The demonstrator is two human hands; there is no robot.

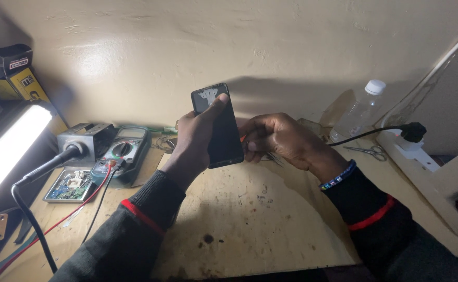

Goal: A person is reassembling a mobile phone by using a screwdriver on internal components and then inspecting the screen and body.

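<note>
My left hand (196,137) holds a black smartphone (224,130) upright above the bench, thumb lying across its dark face near the top. My right hand (277,138) is curled against the phone's right edge, fingers closed around a small orange-tipped tool that barely shows at the phone's side. Both hands hover over the tan, stained worktop (250,219). A beaded bracelet (337,176) circles my right wrist.
A green multimeter (124,152) with red and black leads, a grey box (85,137) and a small circuit board (71,185) lie left. A lit lamp (9,151) stands far left. Scissors (367,151), a clear bottle (357,112) and a white power strip (427,167) sit right.
</note>
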